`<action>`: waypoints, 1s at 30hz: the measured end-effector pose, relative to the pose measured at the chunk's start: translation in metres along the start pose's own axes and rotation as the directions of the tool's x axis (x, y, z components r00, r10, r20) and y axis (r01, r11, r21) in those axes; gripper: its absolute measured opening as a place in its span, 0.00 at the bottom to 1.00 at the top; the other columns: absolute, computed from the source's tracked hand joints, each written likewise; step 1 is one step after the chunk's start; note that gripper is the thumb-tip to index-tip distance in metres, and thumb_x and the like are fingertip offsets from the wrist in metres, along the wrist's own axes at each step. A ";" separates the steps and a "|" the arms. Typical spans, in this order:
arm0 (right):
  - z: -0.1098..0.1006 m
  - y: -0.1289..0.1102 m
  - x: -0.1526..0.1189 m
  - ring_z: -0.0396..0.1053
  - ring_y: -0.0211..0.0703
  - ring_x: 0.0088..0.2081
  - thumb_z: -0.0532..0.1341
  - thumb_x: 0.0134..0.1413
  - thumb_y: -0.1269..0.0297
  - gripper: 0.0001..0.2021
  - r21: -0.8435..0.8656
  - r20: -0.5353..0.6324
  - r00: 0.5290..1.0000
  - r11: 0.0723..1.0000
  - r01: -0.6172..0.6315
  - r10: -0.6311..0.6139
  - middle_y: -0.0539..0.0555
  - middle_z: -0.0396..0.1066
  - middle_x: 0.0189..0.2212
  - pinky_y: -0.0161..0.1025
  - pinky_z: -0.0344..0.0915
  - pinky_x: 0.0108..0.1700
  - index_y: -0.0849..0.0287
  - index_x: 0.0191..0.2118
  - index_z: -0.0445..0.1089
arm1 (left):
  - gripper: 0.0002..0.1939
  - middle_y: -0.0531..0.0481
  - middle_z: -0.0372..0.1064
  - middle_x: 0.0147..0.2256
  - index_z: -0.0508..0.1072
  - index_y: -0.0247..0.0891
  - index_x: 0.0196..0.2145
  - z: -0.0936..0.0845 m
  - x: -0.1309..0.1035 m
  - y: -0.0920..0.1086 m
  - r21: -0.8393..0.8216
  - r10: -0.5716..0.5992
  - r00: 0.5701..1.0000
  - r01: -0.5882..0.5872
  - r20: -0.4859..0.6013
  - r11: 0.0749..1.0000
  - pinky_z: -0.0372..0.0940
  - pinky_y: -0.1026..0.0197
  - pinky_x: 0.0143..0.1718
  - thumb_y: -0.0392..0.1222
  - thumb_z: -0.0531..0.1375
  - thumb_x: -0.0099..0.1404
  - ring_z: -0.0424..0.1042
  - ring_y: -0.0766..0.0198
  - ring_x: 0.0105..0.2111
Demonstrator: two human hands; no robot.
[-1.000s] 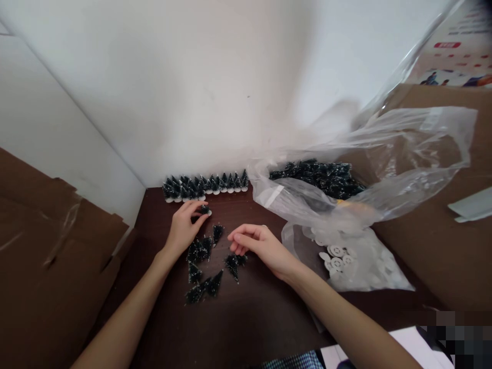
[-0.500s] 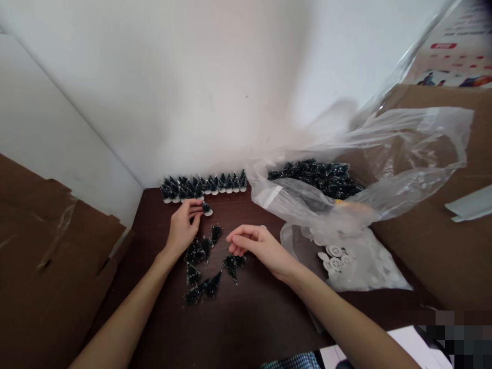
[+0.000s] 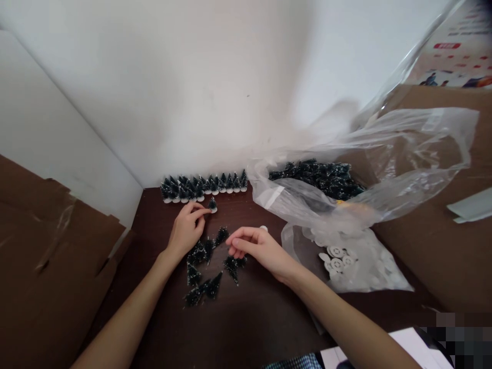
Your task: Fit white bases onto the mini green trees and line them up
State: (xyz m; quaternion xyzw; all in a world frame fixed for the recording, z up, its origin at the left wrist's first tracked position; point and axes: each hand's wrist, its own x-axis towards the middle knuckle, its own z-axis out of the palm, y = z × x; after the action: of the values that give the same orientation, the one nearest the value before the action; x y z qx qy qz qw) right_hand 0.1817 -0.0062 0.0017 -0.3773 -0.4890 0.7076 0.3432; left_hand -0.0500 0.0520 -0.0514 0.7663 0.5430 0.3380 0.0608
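My left hand [image 3: 187,225] reaches forward with its fingers apart, a fingertip against the side of a small artificial pine tree [image 3: 212,205] that stands upright on a white base. My right hand [image 3: 255,247] hovers above the table, fingers loosely curled and thumb apart. Its fingertips are right beside a loose bristle tree [image 3: 222,235]; whether they touch it I cannot tell. Several more loose trees [image 3: 212,286] lie between my forearms, without visible bases. Behind my right knuckles a white round base [image 3: 263,228] is partly hidden.
Rows of based trees [image 3: 184,190] stand along the wall. To the right, a clear plastic bag [image 3: 269,197] holds many trees [image 3: 319,177], and another bag [image 3: 376,261] holds white round bases [image 3: 336,264]. Cardboard [image 3: 49,246] flanks the dark table [image 3: 238,333] on both sides.
The tree at my left fingers moved slightly right and went from tilted to upright. My left hand shifted right. One loose tree now lies closer to my right fingertips; my right hand barely moved.
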 end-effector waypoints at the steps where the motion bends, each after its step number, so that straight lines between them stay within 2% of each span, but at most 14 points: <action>1: 0.000 0.000 0.000 0.68 0.36 0.30 0.68 0.51 0.56 0.11 -0.006 0.001 1.000 1.000 -0.002 0.002 0.50 0.74 0.27 0.36 0.62 0.37 0.59 0.34 0.76 | 0.17 0.46 0.69 0.41 0.80 0.39 0.41 0.000 0.000 0.000 0.006 0.001 1.000 -0.001 0.001 1.000 0.66 0.55 0.48 0.34 0.51 0.66 0.71 0.57 0.42; 5: 0.002 0.000 0.000 0.67 0.35 0.29 0.67 0.52 0.58 0.09 -0.017 0.005 1.000 1.000 -0.010 0.010 0.50 0.74 0.27 0.35 0.63 0.37 0.60 0.34 0.76 | 0.18 0.47 0.66 0.38 0.80 0.38 0.42 0.000 0.000 -0.002 0.022 0.024 1.000 -0.024 0.016 0.999 0.66 0.57 0.44 0.35 0.51 0.67 0.70 0.60 0.38; 9: 0.003 0.000 -0.001 0.68 0.35 0.30 0.66 0.53 0.60 0.09 -0.031 0.011 1.000 0.999 -0.024 0.025 0.51 0.75 0.27 0.35 0.63 0.37 0.61 0.35 0.76 | 0.18 0.46 0.65 0.39 0.79 0.39 0.47 0.001 -0.001 -0.002 0.043 0.054 0.995 -0.058 0.086 0.997 0.66 0.55 0.44 0.36 0.51 0.69 0.68 0.59 0.39; 19: 0.004 -0.001 -0.002 0.67 0.34 0.29 0.64 0.55 0.64 0.06 -0.048 0.019 0.999 0.998 -0.027 0.028 0.50 0.75 0.28 0.35 0.64 0.37 0.61 0.35 0.75 | 0.21 0.43 0.62 0.43 0.73 0.35 0.56 0.002 0.000 -0.003 0.192 -0.018 0.994 -0.003 0.110 0.981 0.66 0.52 0.47 0.41 0.51 0.71 0.67 0.56 0.41; 26: 0.005 -0.002 -0.003 0.68 0.34 0.30 0.63 0.56 0.65 0.06 -0.050 0.042 0.999 0.999 -0.021 0.023 0.50 0.74 0.28 0.35 0.64 0.37 0.61 0.35 0.75 | 0.21 0.42 0.59 0.48 0.72 0.44 0.58 0.000 0.000 -0.005 0.249 -0.030 0.986 -0.012 0.165 0.968 0.66 0.49 0.50 0.47 0.51 0.73 0.66 0.53 0.46; 30: 0.005 -0.002 -0.003 0.68 0.34 0.30 0.64 0.56 0.65 0.06 -0.052 0.052 0.998 0.998 -0.019 0.022 0.51 0.74 0.28 0.35 0.64 0.38 0.62 0.35 0.75 | 0.22 0.41 0.58 0.51 0.71 0.43 0.59 0.000 0.001 -0.006 0.295 -0.040 0.981 -0.019 0.192 0.955 0.65 0.46 0.53 0.50 0.51 0.72 0.64 0.49 0.50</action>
State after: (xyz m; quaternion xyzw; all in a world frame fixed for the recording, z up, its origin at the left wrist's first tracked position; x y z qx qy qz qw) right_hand 0.1794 -0.0105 0.0059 -0.3724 -0.5118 0.7081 0.3132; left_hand -0.0541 0.0550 -0.0541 0.7934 0.5827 0.1757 0.0006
